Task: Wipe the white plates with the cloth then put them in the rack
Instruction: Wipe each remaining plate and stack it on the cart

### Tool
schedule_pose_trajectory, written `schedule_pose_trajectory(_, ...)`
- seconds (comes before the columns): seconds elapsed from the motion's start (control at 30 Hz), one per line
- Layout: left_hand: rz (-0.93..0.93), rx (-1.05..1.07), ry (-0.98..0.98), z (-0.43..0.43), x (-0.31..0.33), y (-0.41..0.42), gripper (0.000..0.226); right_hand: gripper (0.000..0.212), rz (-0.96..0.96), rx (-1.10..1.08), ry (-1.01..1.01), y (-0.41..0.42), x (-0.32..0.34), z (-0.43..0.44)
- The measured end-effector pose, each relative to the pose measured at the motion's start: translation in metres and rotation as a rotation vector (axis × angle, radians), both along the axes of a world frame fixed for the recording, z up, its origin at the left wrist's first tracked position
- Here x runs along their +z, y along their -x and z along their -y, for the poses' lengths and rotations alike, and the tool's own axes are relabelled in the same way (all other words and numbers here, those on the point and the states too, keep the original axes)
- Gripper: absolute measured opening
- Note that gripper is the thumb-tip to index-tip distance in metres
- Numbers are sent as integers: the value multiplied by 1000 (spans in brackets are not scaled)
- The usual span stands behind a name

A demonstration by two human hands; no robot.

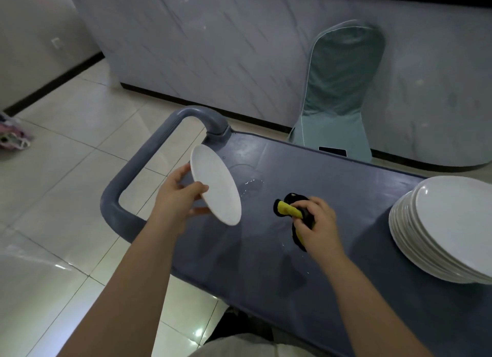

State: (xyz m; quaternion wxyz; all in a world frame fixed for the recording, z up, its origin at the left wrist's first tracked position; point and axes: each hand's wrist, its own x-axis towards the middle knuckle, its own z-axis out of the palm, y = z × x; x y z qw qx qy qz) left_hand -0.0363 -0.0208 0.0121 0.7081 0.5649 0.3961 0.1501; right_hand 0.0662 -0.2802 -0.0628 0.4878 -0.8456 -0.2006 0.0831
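Note:
My left hand (177,197) grips a white plate (216,185) by its near rim and holds it tilted on edge above the left end of the grey-blue cart top (332,186). My right hand (316,223) is closed on a yellow and black cloth (286,207) that rests on the cart top, to the right of the plate and apart from it. A stack of several white plates (450,231) lies at the right end of the cart. No rack is in view.
The cart's curved grey handle (125,175) sticks out to the left over a tiled floor. A few water drops (253,182) lie on the cart top behind the plate. A covered chair (343,90) and a dark phone (332,151) stand behind the cart, before a marble counter.

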Motion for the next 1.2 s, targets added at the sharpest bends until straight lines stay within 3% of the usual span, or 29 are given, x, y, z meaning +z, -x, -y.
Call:
schedule_pose_trajectory(0.07, 46, 11, 17, 9, -8, 16, 61, 42, 3, 2, -21, 0, 3, 4)
schedule_pose_trajectory(0.23, 245, 13, 492, 55, -45, 59, 70, 46, 5, 0, -181, 5, 20, 11)
schedule_pose_trajectory(0.33, 254, -41, 580, 93, -55, 61, 75, 39, 111, 75, -243, 12, 44, 0)
schedule_pose_trajectory(0.57, 357, -223, 421, 150, -23, 34, 57, 45, 315, 324, -10, 42, 67, -8)
schedule_pose_trajectory(0.67, 371, -260, 351, 152, -8, 33, 62, 45, 421, 387, 50, 32, 67, 28)
schedule_pose_trajectory(0.8, 336, -313, 283, 162, 3, 35, 63, 39, 627, 267, 170, -1, 66, 80)
schedule_pose_trajectory(0.93, 314, -455, 231, 183, 9, 32, 66, 39, 642, 4, 112, -27, 93, 70)
schedule_pose_trajectory(1.0, 339, -482, 209, 188, 15, 28, 70, 40, 614, -25, 27, -18, 104, 46)
schedule_pose_trajectory(1.2, 407, -426, 145, 171, 26, 25, 73, 49, 576, 281, -80, 37, 60, 53)
